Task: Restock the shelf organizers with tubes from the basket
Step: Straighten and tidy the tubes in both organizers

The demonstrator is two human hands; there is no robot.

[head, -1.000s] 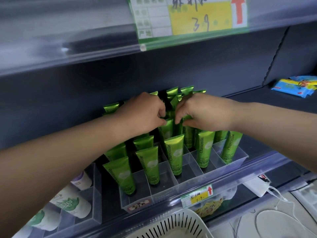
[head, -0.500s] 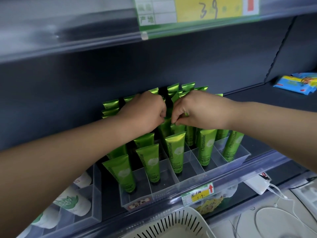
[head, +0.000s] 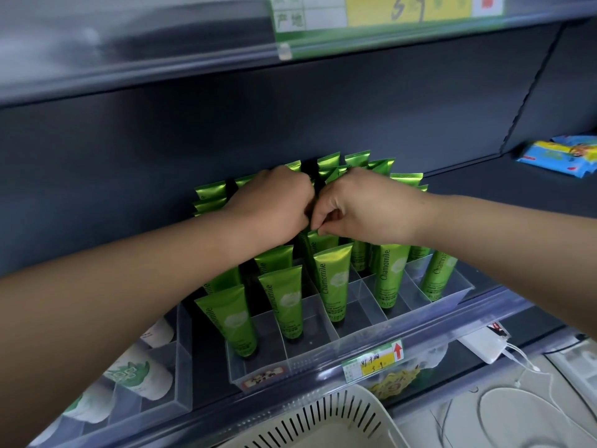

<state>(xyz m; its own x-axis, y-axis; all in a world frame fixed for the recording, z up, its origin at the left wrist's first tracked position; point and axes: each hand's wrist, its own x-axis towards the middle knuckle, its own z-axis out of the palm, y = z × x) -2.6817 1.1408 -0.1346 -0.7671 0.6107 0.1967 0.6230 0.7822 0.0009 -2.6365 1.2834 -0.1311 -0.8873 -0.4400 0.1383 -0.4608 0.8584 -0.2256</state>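
Several green Chamomile tubes (head: 332, 282) stand cap-down in a clear divided organizer (head: 371, 337) on the dark shelf. Both hands reach over its middle rows and meet knuckle to knuckle. My left hand (head: 271, 205) is curled over the tube tops; what its fingers hold is hidden. My right hand (head: 361, 205) pinches the crimped top of a green tube (head: 323, 244) in the centre column. The white slotted basket (head: 326, 418) shows at the bottom edge, below the shelf; its inside is out of view.
A second clear organizer (head: 181, 367) with white tubes sits at the lower left. Blue packets (head: 562, 155) lie on the shelf at far right. The upper shelf edge with a price tag (head: 387, 14) hangs overhead. A white charger and cable (head: 484, 347) lie lower right.
Both hands have crept slightly further back and closed together over the centre tubes. The view has tilted down a little, so the upper price tag slid upward.
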